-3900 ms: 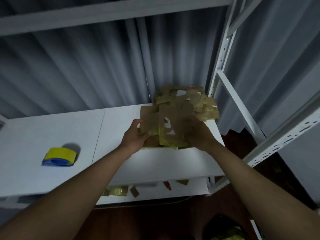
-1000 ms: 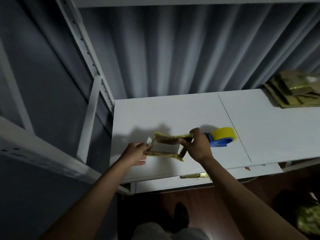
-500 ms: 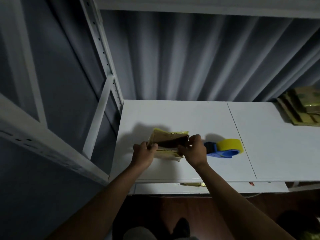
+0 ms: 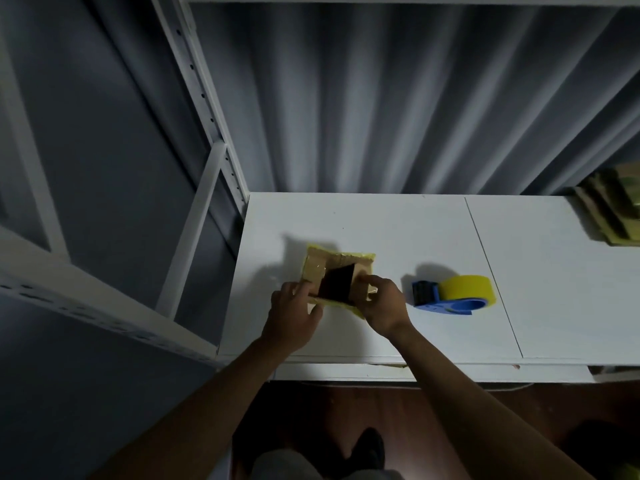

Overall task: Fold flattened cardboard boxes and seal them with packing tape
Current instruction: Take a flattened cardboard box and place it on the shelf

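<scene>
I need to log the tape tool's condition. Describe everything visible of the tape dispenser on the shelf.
The tape dispenser lies on the white shelf board, to the right of the small cardboard box and apart from it. It has a blue, plastic-looking body with a dark ribbed block at its left end, and carries a yellow tape roll at its right end. Neither hand touches it; the right hand is nearest. It throws a shadow behind itself.

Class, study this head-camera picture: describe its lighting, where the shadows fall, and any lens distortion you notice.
Head view: dim overall, the white shelf the brightest area; the small cardboard box casts a shadow to its left and the tape dispenser one behind it to the left; the floor below is nearly black; wide-angle distortion bows the rack upright and splays both forearms outward.
</scene>
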